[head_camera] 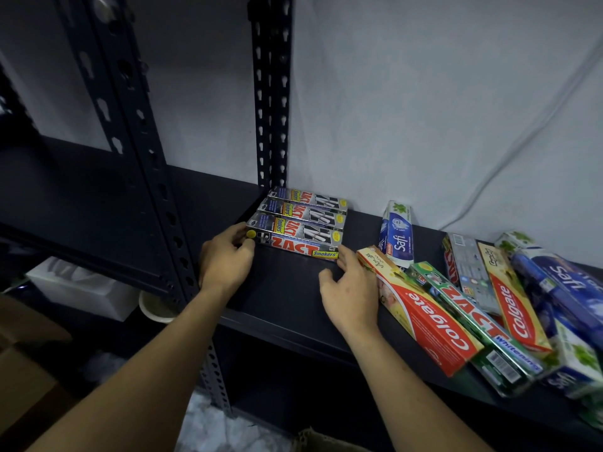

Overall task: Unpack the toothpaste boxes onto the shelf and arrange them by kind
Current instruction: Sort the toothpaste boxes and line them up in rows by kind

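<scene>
Three grey toothpaste boxes (306,213) marked for smokers are lined up side by side at the back left of a dark shelf (287,288), beside a metal post (270,93). The front box (293,244) is grasped at its left end by the left hand (225,259), fingers curled round it. Its right end is touched by the loosely spread fingertips of the right hand (349,288). A blue-and-white box (396,234) is seen just right of them, near the wall (424,93). Further right, red-and-yellow boxes (421,311), a green box (470,318) and blue boxes (561,288) are heaped untidily.
</scene>
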